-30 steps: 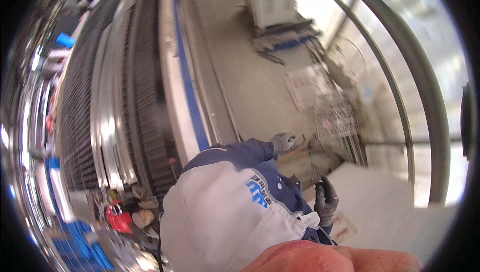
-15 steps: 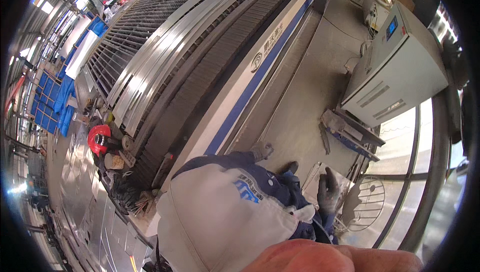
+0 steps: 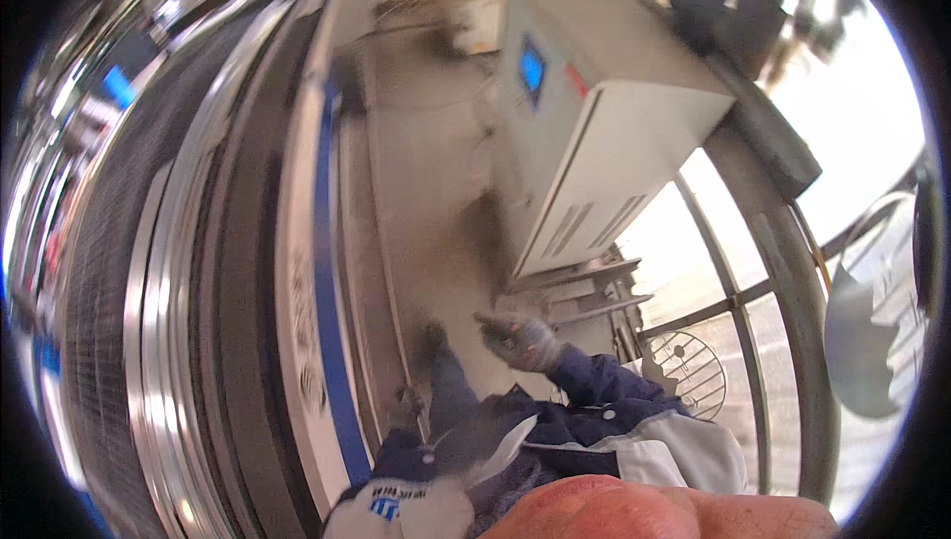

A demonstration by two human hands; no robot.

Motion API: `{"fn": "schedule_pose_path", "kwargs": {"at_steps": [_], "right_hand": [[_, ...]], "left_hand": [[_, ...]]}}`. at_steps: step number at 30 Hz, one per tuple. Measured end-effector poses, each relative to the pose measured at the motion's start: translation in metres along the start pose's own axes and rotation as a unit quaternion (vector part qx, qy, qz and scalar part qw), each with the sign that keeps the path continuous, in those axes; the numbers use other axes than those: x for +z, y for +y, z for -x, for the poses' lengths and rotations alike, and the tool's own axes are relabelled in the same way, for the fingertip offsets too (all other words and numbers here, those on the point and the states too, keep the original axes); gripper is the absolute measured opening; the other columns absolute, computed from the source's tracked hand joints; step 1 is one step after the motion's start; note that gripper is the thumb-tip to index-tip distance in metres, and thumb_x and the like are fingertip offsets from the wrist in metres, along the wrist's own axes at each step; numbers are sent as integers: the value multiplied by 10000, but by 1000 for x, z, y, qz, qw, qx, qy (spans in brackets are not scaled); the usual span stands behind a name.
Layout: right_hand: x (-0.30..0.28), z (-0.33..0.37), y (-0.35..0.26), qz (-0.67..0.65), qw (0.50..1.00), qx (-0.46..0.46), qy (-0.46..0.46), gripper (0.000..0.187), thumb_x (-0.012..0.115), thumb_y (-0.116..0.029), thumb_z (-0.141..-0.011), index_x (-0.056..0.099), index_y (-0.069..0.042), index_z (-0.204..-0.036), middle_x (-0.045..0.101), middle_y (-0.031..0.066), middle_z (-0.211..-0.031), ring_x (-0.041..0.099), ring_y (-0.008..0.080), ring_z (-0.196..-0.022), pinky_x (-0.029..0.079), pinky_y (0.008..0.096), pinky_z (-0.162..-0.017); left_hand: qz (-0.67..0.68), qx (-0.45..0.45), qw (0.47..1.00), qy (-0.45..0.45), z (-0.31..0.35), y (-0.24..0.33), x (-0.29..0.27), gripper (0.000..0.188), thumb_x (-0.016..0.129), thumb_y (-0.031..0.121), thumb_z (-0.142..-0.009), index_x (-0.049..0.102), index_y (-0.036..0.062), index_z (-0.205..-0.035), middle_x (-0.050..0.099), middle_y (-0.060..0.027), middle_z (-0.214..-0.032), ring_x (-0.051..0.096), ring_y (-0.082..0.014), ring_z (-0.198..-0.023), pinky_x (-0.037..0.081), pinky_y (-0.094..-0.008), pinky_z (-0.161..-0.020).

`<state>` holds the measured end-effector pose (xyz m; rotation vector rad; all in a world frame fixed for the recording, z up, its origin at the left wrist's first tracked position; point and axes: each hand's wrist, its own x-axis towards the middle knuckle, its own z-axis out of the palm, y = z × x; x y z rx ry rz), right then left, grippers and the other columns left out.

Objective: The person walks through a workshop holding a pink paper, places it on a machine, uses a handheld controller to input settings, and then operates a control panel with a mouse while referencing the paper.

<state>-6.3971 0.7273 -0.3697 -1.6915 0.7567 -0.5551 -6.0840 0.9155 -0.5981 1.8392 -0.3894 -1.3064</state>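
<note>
Grey-white cabinet (image 3: 604,133) with blue screen, upper centre, long axis running toward upper left. Metal stand (image 3: 584,296) below it at centre, bars running left-right. Right hand (image 3: 520,339), gloved, just beside stand's lower left, fingers spread, grasping nothing. Left hand (image 3: 406,406) lower centre, blurred; grip unclear.

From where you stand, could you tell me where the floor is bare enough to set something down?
The concrete floor lies bare between the blue-striped machine and the pale cabinet. It is crowded by the metal frame under the cabinet, near the gloved right hand.
</note>
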Motion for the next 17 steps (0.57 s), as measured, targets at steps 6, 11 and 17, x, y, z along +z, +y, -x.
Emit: {"fn": "schedule_pose_path", "kwargs": {"at_steps": [6,11,17], "right_hand": [[-62,-241,-23,83,995,28,52,559,658,-199,-965,510,-5,-1468,694,202,-1231,695,262,-1097,552,370,-938],[-168,-465,-45,78,969,-39,231,668,699,-255,-966,442,38,-1509,647,167,-1333,663,229,-1117,540,381,-966],[-384,-756,-121,101,863,-176,462,746,667,-172,-902,333,36,-1536,522,332,-1408,528,452,-1326,496,505,-1053]], "left_hand": [[-227,142,962,-46,-174,212,13,484,579,185,-1018,516,8,-1464,639,-221,-1318,623,-347,-1213,502,-429,-1020],[-91,299,949,43,-318,435,62,527,700,285,-972,577,-36,-1372,685,-131,-1139,664,-187,-977,538,-316,-862],[81,296,948,-86,-451,581,116,493,681,208,-1014,549,-53,-1410,707,-144,-1158,687,-241,-1050,560,-391,-930]]}}
